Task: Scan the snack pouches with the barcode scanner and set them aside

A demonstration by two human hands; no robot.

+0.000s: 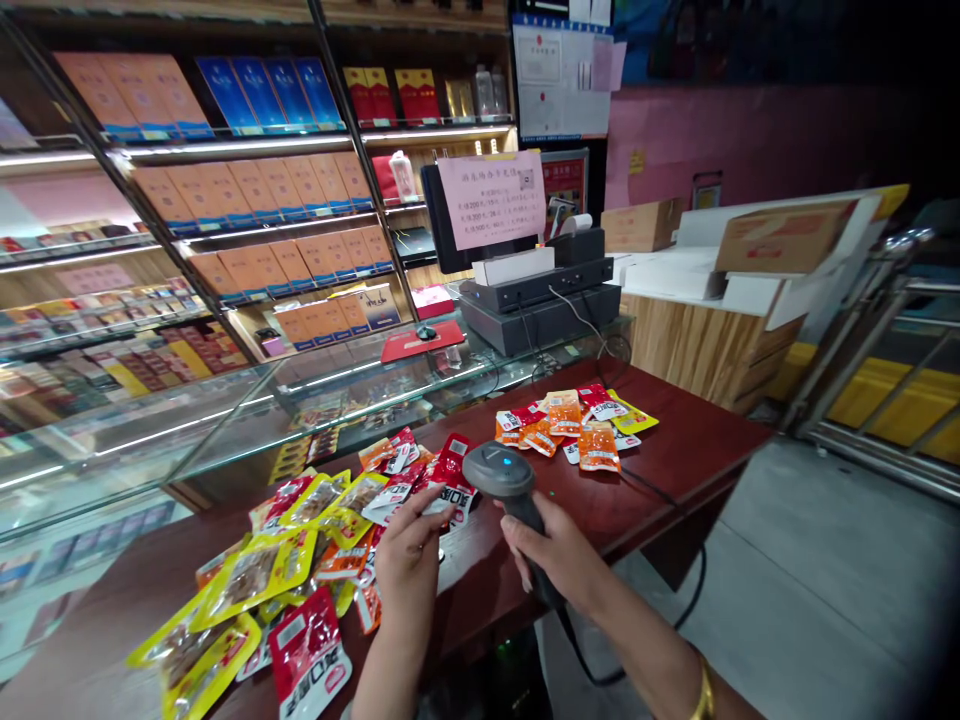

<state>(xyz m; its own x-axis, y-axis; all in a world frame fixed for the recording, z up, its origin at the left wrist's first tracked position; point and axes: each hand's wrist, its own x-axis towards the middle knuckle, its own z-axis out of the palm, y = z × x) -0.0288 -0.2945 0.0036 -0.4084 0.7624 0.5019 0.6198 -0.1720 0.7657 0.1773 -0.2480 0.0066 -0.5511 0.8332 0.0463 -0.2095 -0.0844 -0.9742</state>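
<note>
In my right hand (pixel 547 545) is a grey handheld barcode scanner (pixel 499 468), my fingers wrapped round its handle and a blue light lit on top. My left hand (pixel 411 545) pinches a red and white snack packet (pixel 454 462) beside the scanner head; part of the packet is behind my fingers. Around and left of that hand lies a loose pile of snack packets, among them a yellow packet (pixel 259 575) with a clear window and a red packet (pixel 309 655) near the front. A second, smaller group holds an orange packet (pixel 598 446), beyond the scanner to the right.
Both groups lie on a dark red wooden table (pixel 697 425). A glass display counter (pixel 247 420) runs behind it, with a cash register (pixel 540 310) and a monitor bearing a pink notice (pixel 491 195). The scanner's black cable (pixel 701 580) loops off the table's right edge.
</note>
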